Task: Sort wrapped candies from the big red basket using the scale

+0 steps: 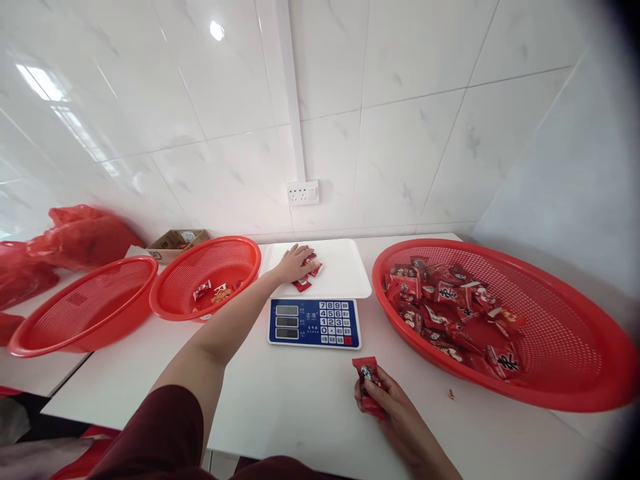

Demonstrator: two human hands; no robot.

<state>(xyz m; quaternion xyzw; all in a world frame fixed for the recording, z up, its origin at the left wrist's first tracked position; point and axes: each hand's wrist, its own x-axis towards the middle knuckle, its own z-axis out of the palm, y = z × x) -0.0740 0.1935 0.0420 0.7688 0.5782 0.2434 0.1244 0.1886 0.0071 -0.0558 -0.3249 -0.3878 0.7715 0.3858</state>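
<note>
My left hand (294, 264) reaches over the white weighing pan (345, 270) of a digital scale, its fingers closed around small red snack packets (311, 267). One packet lies on the pan under that hand; the fingers partly hide the others. In front of the pan is the scale's blue keypad panel (314, 323), with three grey displays. Closer to me, over the white table, my right hand (383, 397) grips a red snack packet (367, 377) between thumb and fingers. To its right, a large red plastic basket (565, 320) contains many similar packets (445, 300).
Left of the scale stands a red basket (173, 280) with a few packets and loose brown pieces. Beside it is another red basket (85, 307). Behind them are a cardboard box (175, 245) and red plastic bags (83, 237). A tiny scrap (452, 395) lies on the table (285, 400).
</note>
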